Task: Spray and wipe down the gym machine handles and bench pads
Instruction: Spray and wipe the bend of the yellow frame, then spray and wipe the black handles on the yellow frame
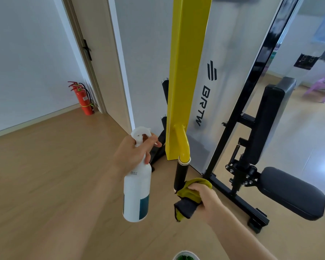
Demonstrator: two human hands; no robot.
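wooden floor (45, 175) and white walls all round, with a red fire extinguisher (82, 99) off in the corner by the door. only the head view to go on, looking down at both hands in front of the yellow machine arm (186, 72).

the handle (180, 175) is the black grip hanging off the bottom of that arm, and its long axis runs pretty much straight up and down. right hand (206, 199) is the nearer one, sitting right at the grip's lower end, fingers clamped around a bunched yellow-and-grey cloth (189, 197) that touches the bottom of the grip. so from those fingers the grip goes straight up, and i'd guess the wipe wants to travel upward along it.

left hand (133, 154) is off to the left of the handle, fingers wrapped on the neck of the white spray bottle (137, 188), one finger by the trigger.

black bench pads (291, 194) sit further right, nothing on them yet as far as i can tell.
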